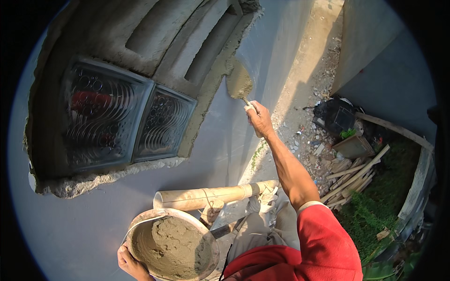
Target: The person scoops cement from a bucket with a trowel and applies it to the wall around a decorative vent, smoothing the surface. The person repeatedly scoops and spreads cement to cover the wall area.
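My right hand [257, 117] grips the handle of a trowel [239, 82]; its blade, coated in grey mortar, meets the mortared right edge of a wall opening [197, 129]. The opening holds two wavy glass blocks [105, 117] below concrete vent blocks [168, 42] with slots, framed by rough broken plaster. Low at the left, my left hand [130, 260] holds a bucket [210, 234] of wet mortar [173, 248] by its rim and wire handle.
Bamboo poles [211, 194] are tied beside my legs. A grey wall [75, 225] surrounds the opening. Far below runs a rubble-strewn path [295, 117], with a dark bag [333, 114], wood scraps [356, 180], a leaning board [389, 124] and green plants [351, 225] at the right.
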A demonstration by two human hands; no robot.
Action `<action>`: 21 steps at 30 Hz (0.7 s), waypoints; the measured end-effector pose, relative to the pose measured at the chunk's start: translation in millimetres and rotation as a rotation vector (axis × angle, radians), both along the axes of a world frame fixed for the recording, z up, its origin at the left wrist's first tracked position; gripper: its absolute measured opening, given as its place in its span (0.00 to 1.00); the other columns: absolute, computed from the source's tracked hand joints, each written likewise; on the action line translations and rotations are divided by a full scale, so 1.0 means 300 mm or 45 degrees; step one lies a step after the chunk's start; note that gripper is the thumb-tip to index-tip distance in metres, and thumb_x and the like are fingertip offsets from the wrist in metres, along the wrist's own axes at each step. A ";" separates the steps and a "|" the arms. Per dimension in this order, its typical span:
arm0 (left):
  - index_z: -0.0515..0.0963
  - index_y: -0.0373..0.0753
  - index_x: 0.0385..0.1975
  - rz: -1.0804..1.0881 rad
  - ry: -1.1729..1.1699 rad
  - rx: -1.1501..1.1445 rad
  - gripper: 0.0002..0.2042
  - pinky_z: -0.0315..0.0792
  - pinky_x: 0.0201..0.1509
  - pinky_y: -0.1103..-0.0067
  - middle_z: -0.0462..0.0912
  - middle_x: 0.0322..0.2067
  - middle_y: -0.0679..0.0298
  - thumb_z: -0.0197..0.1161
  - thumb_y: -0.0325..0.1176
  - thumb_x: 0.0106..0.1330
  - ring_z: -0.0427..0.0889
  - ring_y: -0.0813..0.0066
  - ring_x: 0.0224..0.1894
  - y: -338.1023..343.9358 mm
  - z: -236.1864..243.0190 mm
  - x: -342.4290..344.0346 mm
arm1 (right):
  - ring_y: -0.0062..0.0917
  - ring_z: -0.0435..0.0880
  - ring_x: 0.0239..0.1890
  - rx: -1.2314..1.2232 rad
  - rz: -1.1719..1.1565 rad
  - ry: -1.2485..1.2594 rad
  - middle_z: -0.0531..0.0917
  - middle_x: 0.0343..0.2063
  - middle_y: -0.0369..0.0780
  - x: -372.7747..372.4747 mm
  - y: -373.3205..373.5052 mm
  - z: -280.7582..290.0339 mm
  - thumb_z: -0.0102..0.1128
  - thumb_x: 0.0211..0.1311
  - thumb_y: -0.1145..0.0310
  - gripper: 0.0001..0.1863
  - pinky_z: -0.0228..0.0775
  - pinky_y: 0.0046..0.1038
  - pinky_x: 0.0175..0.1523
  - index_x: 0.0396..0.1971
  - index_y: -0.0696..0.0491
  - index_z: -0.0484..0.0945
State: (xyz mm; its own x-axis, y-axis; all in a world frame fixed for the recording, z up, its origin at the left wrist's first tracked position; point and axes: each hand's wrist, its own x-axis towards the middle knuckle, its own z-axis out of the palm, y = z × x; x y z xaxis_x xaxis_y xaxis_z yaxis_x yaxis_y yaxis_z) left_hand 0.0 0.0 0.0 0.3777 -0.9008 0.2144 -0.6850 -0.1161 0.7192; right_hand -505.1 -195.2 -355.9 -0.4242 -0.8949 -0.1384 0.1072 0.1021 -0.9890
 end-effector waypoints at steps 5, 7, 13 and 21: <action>0.82 0.29 0.41 -0.007 -0.040 -0.003 0.18 0.74 0.43 0.80 0.85 0.36 0.65 0.51 0.38 0.84 0.78 0.80 0.36 -0.001 -0.007 -0.015 | 0.17 0.77 0.23 0.011 0.071 0.051 0.77 0.21 0.33 0.049 0.098 -0.006 0.60 0.70 0.60 0.13 0.69 0.25 0.29 0.34 0.56 0.79; 0.82 0.29 0.41 -0.027 0.036 -0.023 0.18 0.74 0.43 0.80 0.85 0.36 0.64 0.51 0.38 0.84 0.78 0.80 0.36 -0.001 -0.040 -0.023 | 0.19 0.78 0.24 0.012 0.149 -0.037 0.78 0.22 0.35 0.040 0.159 0.020 0.58 0.69 0.61 0.13 0.71 0.26 0.31 0.37 0.58 0.81; 0.82 0.29 0.40 -0.003 -0.010 -0.018 0.19 0.74 0.42 0.79 0.85 0.35 0.64 0.51 0.40 0.83 0.78 0.80 0.35 -0.002 -0.009 -0.038 | 0.19 0.80 0.31 0.115 0.165 -0.605 0.81 0.36 0.36 0.065 0.270 0.260 0.51 0.64 0.66 0.21 0.76 0.25 0.34 0.53 0.59 0.78; 0.83 0.30 0.39 0.069 0.004 0.001 0.19 0.72 0.42 0.80 0.83 0.32 0.66 0.52 0.40 0.83 0.76 0.81 0.34 -0.003 0.012 -0.112 | 0.25 0.81 0.38 -0.310 -0.546 -0.054 0.80 0.43 0.42 0.023 0.035 0.649 0.61 0.66 0.66 0.26 0.77 0.30 0.42 0.61 0.63 0.72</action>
State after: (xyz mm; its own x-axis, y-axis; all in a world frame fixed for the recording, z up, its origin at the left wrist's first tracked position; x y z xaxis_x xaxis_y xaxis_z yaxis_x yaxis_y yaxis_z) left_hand -33.5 -1.0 3.7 0.4268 -0.8790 0.2126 -0.6753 -0.1534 0.7215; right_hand -498.3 -184.9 -161.3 -0.7597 -0.6497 0.0280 0.1295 -0.1933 -0.9726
